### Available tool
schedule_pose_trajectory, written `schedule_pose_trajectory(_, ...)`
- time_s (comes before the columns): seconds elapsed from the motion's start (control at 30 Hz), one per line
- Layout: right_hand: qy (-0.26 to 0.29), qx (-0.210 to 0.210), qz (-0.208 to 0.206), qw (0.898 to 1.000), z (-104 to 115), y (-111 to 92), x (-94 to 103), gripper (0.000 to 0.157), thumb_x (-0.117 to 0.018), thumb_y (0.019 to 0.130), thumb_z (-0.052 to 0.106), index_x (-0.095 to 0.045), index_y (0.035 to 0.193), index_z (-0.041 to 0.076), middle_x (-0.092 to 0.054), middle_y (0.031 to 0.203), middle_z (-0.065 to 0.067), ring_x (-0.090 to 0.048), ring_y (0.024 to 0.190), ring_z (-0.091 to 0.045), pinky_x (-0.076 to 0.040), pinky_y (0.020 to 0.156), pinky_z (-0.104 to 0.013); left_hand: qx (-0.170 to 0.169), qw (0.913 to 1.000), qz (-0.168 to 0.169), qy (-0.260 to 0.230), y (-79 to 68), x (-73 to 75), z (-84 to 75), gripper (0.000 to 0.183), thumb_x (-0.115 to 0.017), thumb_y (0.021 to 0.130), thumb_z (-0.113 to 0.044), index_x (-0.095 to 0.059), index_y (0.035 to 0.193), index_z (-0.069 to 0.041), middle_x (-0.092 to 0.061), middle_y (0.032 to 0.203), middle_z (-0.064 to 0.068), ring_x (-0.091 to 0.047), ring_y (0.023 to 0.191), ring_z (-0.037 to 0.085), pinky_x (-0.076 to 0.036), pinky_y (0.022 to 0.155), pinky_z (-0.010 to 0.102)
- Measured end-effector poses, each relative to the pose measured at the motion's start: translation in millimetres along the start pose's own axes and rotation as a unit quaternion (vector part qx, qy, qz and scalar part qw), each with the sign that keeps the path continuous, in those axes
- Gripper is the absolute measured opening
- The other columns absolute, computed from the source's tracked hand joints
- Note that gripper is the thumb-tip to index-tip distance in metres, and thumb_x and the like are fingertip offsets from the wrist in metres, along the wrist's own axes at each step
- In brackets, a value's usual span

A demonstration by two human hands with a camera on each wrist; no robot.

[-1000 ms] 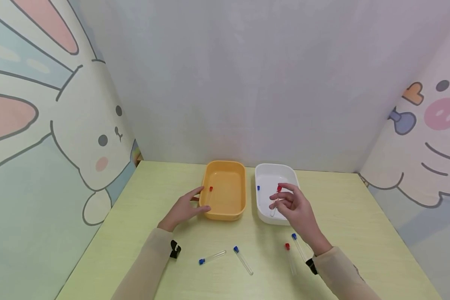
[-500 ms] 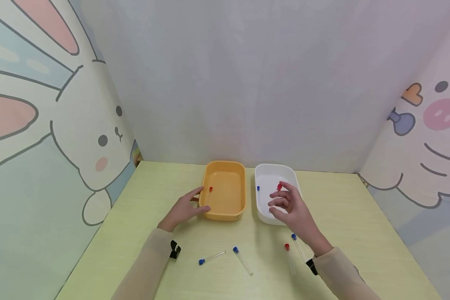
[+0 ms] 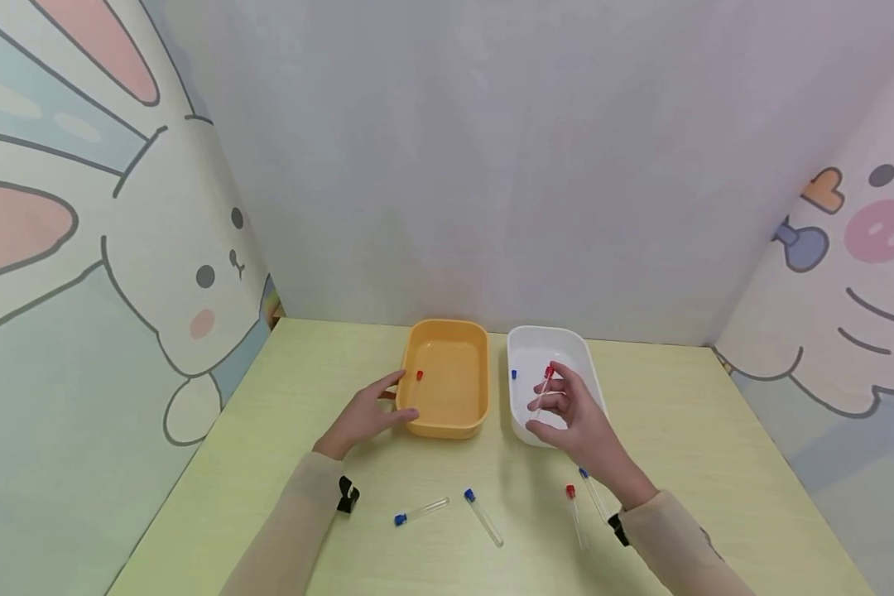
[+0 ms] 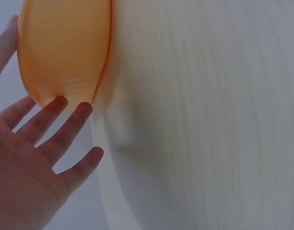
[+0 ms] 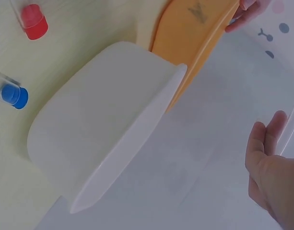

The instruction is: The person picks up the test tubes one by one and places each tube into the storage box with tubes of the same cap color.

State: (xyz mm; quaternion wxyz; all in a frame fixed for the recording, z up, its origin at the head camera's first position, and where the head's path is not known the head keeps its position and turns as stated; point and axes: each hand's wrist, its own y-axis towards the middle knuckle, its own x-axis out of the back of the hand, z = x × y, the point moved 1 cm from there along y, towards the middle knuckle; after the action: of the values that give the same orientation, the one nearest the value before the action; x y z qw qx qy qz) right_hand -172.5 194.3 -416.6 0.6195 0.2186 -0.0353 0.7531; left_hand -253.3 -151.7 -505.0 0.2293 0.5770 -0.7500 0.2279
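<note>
My right hand [image 3: 577, 420] holds a clear test tube [image 3: 540, 397] with a red cap between thumb and fingers, above the white bin [image 3: 594, 377]. The tube is tilted, cap end away from me. In the right wrist view, part of this tube [image 5: 289, 129] shows at the right edge, and its cap is out of sight. My left hand [image 3: 363, 418] touches the left side of the orange bin [image 3: 450, 389] with spread, fairly straight fingers, and its thumb lies at the near left rim. From the left wrist, the fingertips [image 4: 84, 108] appear against the bin's wall.
Inside the orange bin lies a red-capped tube [image 3: 420, 377]; inside the white one, a blue-capped tube [image 3: 514, 375]. Nearer on the table are blue-capped tubes [image 3: 421, 511] [image 3: 484, 517] [image 3: 594, 495] and another red-capped tube [image 3: 576, 517]. A curtain-like wall [image 3: 462, 165] stands behind.
My right hand has shifted slightly left with the red-capped test tube, and its thumb and fingers stand farther apart than a second ago. The left hand stays on the orange bin.
</note>
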Motion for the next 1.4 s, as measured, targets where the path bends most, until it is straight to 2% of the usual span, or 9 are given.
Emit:
schedule_pose_trajectory(0.27,-0.011,0.004,-0.001,1.000,0,9,-3.1,0.088,-0.079,0.077,0.009,-0.024,0.146,0.009,-0.055,0.116,-0.012,-0.065,0.100,-0.020,-0.047,0.092,-0.011,0.010,0.9999,-0.002,0.003,-1.6,0.4,-2.7,0.085,-0.078,0.074,-0.049,-0.038,0.147,-0.031,-0.046,0.147,-0.006,-0.053,0.123,0.024,-0.053,0.094,0.045)
schedule_pose_trajectory(0.47,-0.073,0.019,-0.009,0.997,0,20,-6.0,0.088,-0.082,0.075,0.014,-0.029,0.144,0.007,-0.058,0.113,-0.013,-0.063,0.102,-0.022,-0.052,0.095,-0.023,0.005,1.0000,0.003,0.001,-0.4,0.3,-2.8,0.086,-0.078,0.075,-0.047,-0.038,0.147,-0.027,-0.046,0.148,-0.002,-0.054,0.124,0.025,-0.052,0.095,0.046)
schedule_pose_trajectory(0.67,-0.111,0.049,-0.015,0.992,3,35,-9.9,0.085,-0.083,0.073,0.015,-0.034,0.141,0.005,-0.058,0.113,-0.010,-0.060,0.103,-0.021,-0.051,0.097,-0.036,-0.008,0.9999,0.006,0.008,0.9,1.5,-2.3,0.086,-0.078,0.076,-0.046,-0.037,0.148,-0.024,-0.045,0.149,0.002,-0.054,0.123,0.027,-0.054,0.092,0.046)
schedule_pose_trajectory(0.93,-0.135,0.046,-0.006,0.990,5,52,-14.7,0.082,-0.083,0.074,0.022,-0.037,0.139,0.005,-0.057,0.116,-0.007,-0.056,0.108,-0.022,-0.049,0.099,-0.044,-0.024,0.9995,0.017,0.012,0.3,4.0,-0.1,0.084,-0.075,0.078,-0.050,-0.036,0.148,-0.027,-0.045,0.148,0.001,-0.055,0.122,0.026,-0.055,0.091,0.043)
schedule_pose_trajectory(1.13,-0.160,0.054,0.011,0.986,2,61,-20.9,0.081,-0.083,0.075,0.025,-0.038,0.139,0.007,-0.054,0.120,-0.006,-0.056,0.111,-0.022,-0.048,0.099,-0.044,-0.036,0.9991,0.021,0.003,0.8,3.9,2.8,0.081,-0.074,0.081,-0.045,-0.035,0.149,-0.026,-0.043,0.150,0.001,-0.055,0.122,0.025,-0.054,0.092,0.044)
schedule_pose_trajectory(1.4,-0.171,0.057,0.029,0.983,-7,74,-30.9,0.080,-0.083,0.074,0.024,-0.039,0.138,0.005,-0.052,0.118,-0.006,-0.055,0.110,-0.024,-0.047,0.101,-0.047,-0.030,0.9993,0.024,-0.004,-0.2,5.3,4.3,0.082,-0.075,0.079,-0.045,-0.035,0.149,-0.028,-0.044,0.149,0.001,-0.055,0.122,0.025,-0.053,0.092,0.044)
